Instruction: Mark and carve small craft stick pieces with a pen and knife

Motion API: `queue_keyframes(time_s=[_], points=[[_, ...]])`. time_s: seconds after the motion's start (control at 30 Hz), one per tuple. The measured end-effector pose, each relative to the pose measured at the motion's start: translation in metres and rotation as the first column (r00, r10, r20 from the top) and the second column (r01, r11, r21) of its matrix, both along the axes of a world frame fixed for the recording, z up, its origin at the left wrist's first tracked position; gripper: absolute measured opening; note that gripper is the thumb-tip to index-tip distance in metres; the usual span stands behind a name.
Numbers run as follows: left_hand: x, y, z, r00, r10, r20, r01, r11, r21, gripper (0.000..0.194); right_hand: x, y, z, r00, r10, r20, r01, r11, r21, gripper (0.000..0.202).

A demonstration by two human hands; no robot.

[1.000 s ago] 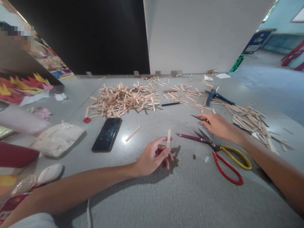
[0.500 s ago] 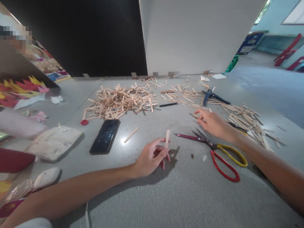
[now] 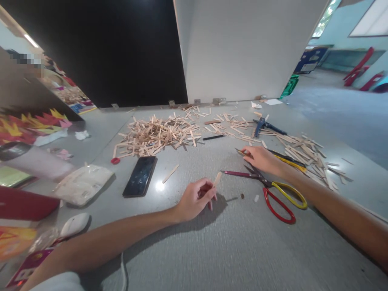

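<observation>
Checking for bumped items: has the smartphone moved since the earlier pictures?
No. The smartphone keeps its place against the craft stick pile; only the camera's view shifts.

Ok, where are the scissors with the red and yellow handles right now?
In the head view, the scissors lie open on the table, right of centre, between the left hand and the right forearm.

The one camera sits on the person's head, up above the near side of the bench point(image 3: 169, 250). It looks forward and down, close enough to see both arms reach in, and past the bench to the floor point(image 3: 336, 95).
</observation>
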State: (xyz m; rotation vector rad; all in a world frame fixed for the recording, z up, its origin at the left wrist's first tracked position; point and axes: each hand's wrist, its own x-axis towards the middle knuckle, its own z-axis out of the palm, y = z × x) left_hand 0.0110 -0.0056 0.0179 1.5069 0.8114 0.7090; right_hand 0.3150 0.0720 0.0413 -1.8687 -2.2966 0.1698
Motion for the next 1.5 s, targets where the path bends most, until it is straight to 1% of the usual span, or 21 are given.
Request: queue_keyframes(time_s=[0.1,0.2,0.23,0.27,0.33,0.43,0.53,0.6,0.67,0.73,0.8,0.87,0.9,0.97,1.03,1.07,1.1,1.2,1.3,1.43,1.5], points=[[-0.001,-0.002,-0.004,1.000,-0.002,-0.023,0.003,0.999,0.047,0.044,0.014,0.010,0.008,0.999,-0.046,-0.004,0.046,0.998,0.035,0.023],[-0.003,-0.005,-0.009,0.995,0.043,-0.096,-0.020,0.973,0.228,0.041,0.037,0.015,0.025,0.992,-0.124,0.036,0.121,0.989,0.083,0.029],[-0.003,-0.006,-0.011,0.991,0.056,-0.119,-0.019,0.958,0.287,0.039,0.047,0.015,0.031,0.977,-0.185,0.106,0.176,0.981,0.087,0.029],[-0.003,-0.007,-0.012,0.988,0.061,-0.140,-0.011,0.943,0.331,0.037,0.057,0.015,0.037,0.965,-0.217,0.145,0.209,0.975,0.071,0.025],[-0.004,-0.010,-0.012,0.984,0.044,-0.175,0.024,0.930,0.366,0.030,0.075,0.014,0.045,0.949,-0.241,0.203,0.245,0.969,0.004,0.013],[-0.004,-0.011,-0.008,0.971,0.013,-0.240,0.088,0.910,0.405,0.021,0.093,0.011,0.048,0.949,-0.200,0.242,0.233,0.966,-0.114,0.028],[-0.004,-0.010,-0.004,0.960,0.005,-0.279,0.125,0.886,0.447,0.016,0.097,0.012,0.043,0.954,-0.158,0.253,0.204,0.965,-0.167,0.036],[-0.004,-0.008,-0.004,0.957,0.001,-0.290,0.147,0.859,0.490,0.016,0.095,0.013,0.040,0.954,-0.153,0.257,0.199,0.967,-0.161,0.033],[-0.005,-0.006,-0.006,0.953,-0.007,-0.303,0.179,0.819,0.544,0.018,0.091,0.014,0.040,0.950,-0.176,0.257,0.213,0.969,-0.124,0.022],[-0.005,-0.005,-0.008,0.946,-0.013,-0.324,0.212,0.782,0.587,0.023,0.083,0.013,0.045,0.941,-0.219,0.256,0.244,0.967,-0.069,0.008],[-0.005,-0.005,-0.010,0.935,-0.005,-0.354,0.230,0.768,0.598,0.026,0.070,0.010,0.052,0.934,-0.280,0.223,0.289,0.957,-0.010,0.013],[-0.006,-0.005,-0.011,0.919,0.012,-0.393,0.245,0.765,0.596,0.026,0.055,0.002,0.060,0.941,-0.316,0.121,0.317,0.948,0.012,0.019],[-0.006,-0.006,-0.011,0.911,0.026,-0.412,0.248,0.762,0.598,0.025,0.046,-0.003,0.064,0.956,-0.287,0.064,0.289,0.957,-0.017,0.021],[-0.006,-0.006,-0.012,0.895,0.057,-0.442,0.251,0.754,0.607,0.023,0.029,-0.014,0.070,0.991,-0.132,-0.033,0.128,0.986,-0.103,0.031],[-0.006,-0.005,-0.013,0.887,0.095,-0.452,0.233,0.754,0.615,0.022,0.014,-0.026,0.074,0.991,0.002,-0.131,-0.025,0.985,-0.169,0.045],[-0.006,-0.005,-0.013,0.885,0.116,-0.451,0.216,0.756,0.617,0.022,0.008,-0.031,0.075,0.983,0.023,-0.181,-0.057,0.982,-0.183,0.049],[-0.006,-0.004,-0.014,0.883,0.138,-0.448,0.196,0.760,0.620,0.023,0.002,-0.036,0.077,0.974,0.017,-0.228,-0.061,0.980,-0.189,0.049],[-0.006,-0.001,-0.016,0.878,0.189,-0.440,0.149,0.764,0.627,0.024,-0.010,-0.046,0.081,0.936,-0.019,-0.350,-0.049,0.982,-0.184,0.036],[-0.006,0.000,-0.018,0.875,0.213,-0.434,0.129,0.763,0.633,0.021,-0.015,-0.051,0.087,0.889,0.023,-0.458,-0.106,0.982,-0.157,0.028],[-0.009,-0.001,-0.023,0.860,0.278,-0.428,0.081,0.754,0.652,0.024,-0.017,-0.054,0.090,0.858,0.054,-0.511,-0.126,0.986,-0.108,0.031],[-0.010,-0.002,-0.026,0.841,0.336,-0.424,0.053,0.729,0.683,0.027,-0.018,-0.054,0.090,0.841,0.043,-0.539,-0.106,0.991,-0.087,0.037]])
